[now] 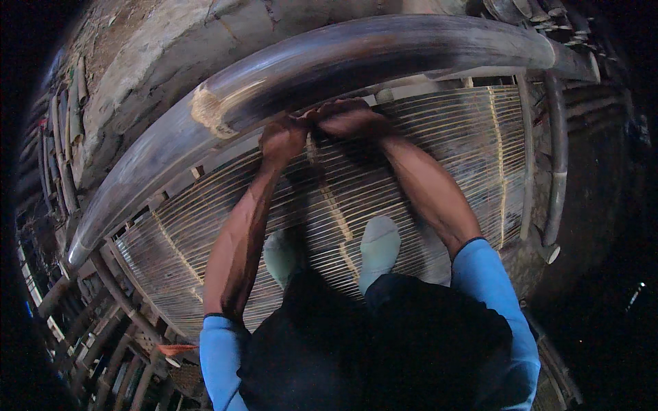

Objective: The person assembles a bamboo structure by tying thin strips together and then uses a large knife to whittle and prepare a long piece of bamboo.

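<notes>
My left hand (283, 138) and my right hand (348, 118) meet at the far edge of a platform of thin slats (439, 137), just under a thick, shiny bamboo pole (384, 42). Both are closed, the fingers curled and the knuckles nearly touching. Whatever lies between them is hidden by the fingers. Below the hands, a pale woven binding (334, 209) crosses the slats toward my feet. Left of my left hand, a tan patch (209, 111) stands out on the bamboo pole.
My feet in pale socks (380, 248) rest on the slats. A second binding (498, 157) crosses the platform at right, beside a vertical pole (556, 164). Beyond the bamboo rises a rough grey ledge (161, 72). Stacked poles (65, 147) lie at left, and an orange strip (177, 349) at lower left.
</notes>
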Motion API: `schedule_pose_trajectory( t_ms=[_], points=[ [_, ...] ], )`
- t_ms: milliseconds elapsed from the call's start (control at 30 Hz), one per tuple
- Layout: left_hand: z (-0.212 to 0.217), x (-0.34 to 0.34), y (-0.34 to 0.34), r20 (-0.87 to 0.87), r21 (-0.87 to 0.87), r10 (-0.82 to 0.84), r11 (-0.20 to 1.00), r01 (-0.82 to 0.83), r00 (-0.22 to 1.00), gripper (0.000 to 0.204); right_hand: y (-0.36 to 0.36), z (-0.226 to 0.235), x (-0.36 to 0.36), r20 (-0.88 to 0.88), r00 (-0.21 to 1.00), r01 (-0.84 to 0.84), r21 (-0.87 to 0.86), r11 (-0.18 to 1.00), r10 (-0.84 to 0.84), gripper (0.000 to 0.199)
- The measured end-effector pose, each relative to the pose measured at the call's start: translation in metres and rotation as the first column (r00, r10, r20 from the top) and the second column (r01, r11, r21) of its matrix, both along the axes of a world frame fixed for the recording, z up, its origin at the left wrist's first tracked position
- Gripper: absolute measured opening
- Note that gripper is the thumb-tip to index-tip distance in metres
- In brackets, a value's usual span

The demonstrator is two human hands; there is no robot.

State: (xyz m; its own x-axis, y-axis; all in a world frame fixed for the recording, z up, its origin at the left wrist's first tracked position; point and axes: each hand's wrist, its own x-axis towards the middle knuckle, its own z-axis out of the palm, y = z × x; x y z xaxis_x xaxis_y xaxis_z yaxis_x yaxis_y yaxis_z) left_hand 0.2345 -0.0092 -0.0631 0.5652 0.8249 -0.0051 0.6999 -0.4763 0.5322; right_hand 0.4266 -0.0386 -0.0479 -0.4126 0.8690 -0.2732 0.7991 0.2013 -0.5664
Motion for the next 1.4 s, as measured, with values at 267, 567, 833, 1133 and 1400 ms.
schedule_pose_trajectory(
  t_ms=[267,567,833,1133,1400],
  points=[
    [0.002,-0.015,0.024,-0.479,-0.141,-0.454,0.885,0.444,0.752,0.027,0.005,-0.003,-0.012,-0.011,0.988,0.15,-0.107,0.983,-0.152,0.038],
    [0.048,-0.006,-0.017,0.107,-0.209,0.164,0.968,-0.139,0.981,0.015,-0.033,-0.002,-0.011,-0.089,0.817,0.573,0.013,0.82,-0.57,0.019],
    [0.116,-0.018,-0.074,0.393,-0.208,-0.213,0.927,0.312,0.895,0.012,-0.078,0.134,0.015,-0.716,0.635,0.311,-0.107,0.944,-0.29,0.014],
    [0.119,-0.125,-0.155,0.321,-0.878,0.852,0.432,-0.207,0.413,0.009,-0.09,0.066,-0.058,-0.352,0.921,0.269,0.267,0.925,-0.166,0.044],
    [0.099,-0.135,-0.162,0.222,-0.796,0.592,0.569,-0.206,0.775,0.018,-0.101,0.026,-0.092,-0.254,0.929,-0.165,0.368,0.915,0.27,0.039]
  ],
)
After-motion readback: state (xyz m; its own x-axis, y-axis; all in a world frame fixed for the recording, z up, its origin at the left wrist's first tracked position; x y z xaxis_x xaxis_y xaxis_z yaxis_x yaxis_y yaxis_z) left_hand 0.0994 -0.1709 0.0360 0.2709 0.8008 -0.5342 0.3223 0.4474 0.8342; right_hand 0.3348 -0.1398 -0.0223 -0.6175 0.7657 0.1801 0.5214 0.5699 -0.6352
